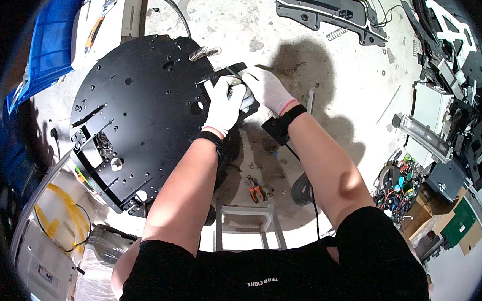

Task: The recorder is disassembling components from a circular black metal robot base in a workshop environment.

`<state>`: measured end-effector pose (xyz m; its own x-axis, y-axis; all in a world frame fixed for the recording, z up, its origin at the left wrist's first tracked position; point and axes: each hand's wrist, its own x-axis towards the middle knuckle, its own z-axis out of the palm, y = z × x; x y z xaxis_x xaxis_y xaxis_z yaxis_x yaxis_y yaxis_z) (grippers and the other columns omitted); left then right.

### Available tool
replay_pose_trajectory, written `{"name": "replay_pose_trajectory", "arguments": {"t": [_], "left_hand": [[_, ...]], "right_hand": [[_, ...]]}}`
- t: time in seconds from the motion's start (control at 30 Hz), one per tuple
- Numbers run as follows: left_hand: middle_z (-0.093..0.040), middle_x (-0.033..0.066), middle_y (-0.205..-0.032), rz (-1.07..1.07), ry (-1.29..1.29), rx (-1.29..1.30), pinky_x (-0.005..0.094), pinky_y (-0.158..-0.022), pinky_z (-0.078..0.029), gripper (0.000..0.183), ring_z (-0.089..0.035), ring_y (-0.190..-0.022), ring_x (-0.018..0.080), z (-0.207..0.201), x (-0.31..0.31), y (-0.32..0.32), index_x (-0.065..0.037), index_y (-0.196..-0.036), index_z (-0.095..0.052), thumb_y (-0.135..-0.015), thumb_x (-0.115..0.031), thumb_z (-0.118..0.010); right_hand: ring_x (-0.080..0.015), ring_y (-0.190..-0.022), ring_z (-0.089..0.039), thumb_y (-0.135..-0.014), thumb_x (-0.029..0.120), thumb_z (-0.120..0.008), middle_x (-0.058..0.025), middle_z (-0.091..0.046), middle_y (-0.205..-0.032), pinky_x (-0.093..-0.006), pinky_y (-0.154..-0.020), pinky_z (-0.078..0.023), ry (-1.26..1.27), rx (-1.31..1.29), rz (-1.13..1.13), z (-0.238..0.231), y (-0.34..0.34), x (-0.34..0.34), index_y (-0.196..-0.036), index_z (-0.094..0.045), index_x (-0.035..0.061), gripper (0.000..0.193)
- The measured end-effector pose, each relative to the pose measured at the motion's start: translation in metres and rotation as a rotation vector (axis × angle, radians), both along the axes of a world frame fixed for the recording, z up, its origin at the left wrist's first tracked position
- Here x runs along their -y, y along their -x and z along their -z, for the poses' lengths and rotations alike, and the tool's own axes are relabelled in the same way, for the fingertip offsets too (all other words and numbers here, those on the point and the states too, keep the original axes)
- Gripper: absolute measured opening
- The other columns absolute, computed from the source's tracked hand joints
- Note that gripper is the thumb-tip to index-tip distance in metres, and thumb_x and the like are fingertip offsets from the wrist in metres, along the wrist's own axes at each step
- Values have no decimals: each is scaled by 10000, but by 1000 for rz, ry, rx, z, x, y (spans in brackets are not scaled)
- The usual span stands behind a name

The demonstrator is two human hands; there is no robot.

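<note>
A large round black metal plate with many holes lies before me on the left. Both my hands, in white gloves, meet at its right edge, over a black bracket-like part. My left hand is closed, its fingers bent toward the bracket. From the right, my right hand comes in with its fingers pinched beside the left fingertips. A thin dark piece shows by the right fingertips. What either hand grips is hidden by the gloves. A coil spring rests at the plate's upper right rim.
Orange-handled pliers lie on the floor near a grey metal stool. Another orange-handled tool sits on a white panel. Tangled wires and a cardboard box are at right. A black machine part lies at the far side.
</note>
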<state>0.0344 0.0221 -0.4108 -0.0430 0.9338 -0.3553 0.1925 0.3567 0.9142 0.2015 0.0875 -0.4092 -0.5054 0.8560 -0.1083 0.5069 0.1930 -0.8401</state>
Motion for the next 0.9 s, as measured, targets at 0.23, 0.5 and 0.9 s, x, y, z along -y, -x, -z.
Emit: {"name": "replay_pose_trajectory", "arguments": {"t": [0.23, 0.5, 0.9], "left_hand": [[-509, 221, -1131, -63, 107, 206, 431, -994, -435, 274, -550, -1035, 327, 14, 1, -9, -47, -1136, -626, -955, -250, -656], [-501, 218, -1149, -72, 119, 208, 414, -948, -473, 293, -580, -997, 312, 6, 2, 3, -54, -1145, -633, -948, -269, -665], [-663, 128, -972, -31, -154, -326, 401, -981, -411, 208, -573, -986, 285, -5, 0, 4, -95, -1028, -684, -898, -256, -713]], "right_hand": [[-392, -1077, -653, -950, 90, -558, -226, -694, -1101, -431, -948, -508, 187, 86, 143, 32, -37, 42, -1124, -665, -6, 225], [-399, -1076, -643, -907, -11, -560, -217, -686, -1090, -398, -960, -500, 390, 111, 347, 0, -8, 51, -1139, -632, -1, 244], [-293, -982, -697, -987, 130, -573, -163, -724, -1068, -394, -869, -535, 199, -236, 583, -6, 19, 6, -1342, -590, 17, 373]]}}
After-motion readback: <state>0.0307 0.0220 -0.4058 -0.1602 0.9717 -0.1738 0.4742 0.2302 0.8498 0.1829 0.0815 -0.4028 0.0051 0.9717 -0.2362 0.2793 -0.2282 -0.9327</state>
